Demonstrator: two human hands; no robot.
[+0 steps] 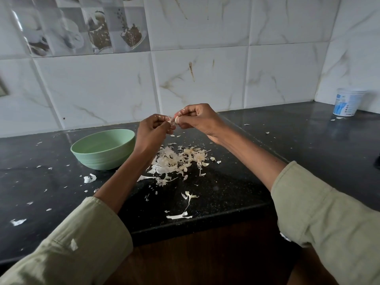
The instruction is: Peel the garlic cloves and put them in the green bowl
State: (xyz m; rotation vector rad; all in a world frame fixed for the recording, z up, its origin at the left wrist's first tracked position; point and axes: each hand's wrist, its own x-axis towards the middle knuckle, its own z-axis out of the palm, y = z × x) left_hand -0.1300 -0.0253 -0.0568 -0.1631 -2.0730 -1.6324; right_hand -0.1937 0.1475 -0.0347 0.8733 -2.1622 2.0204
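Note:
Above the black counter [236,192] my two hands meet in the air. My right hand [197,118] pinches a small pale garlic clove [176,119] between thumb and fingers. My left hand [153,128] pinches the clove's papery skin on its left side. The green bowl [102,150] stands on the counter just left of my left wrist; what lies inside it is hidden by its wall. A heap of garlic peels [176,161] lies under my hands.
Loose peel scraps [89,178] are scattered across the counter to its front edge [185,225]. A white and blue plastic tub [347,102] stands at the far right by the tiled wall [195,68], which runs close behind.

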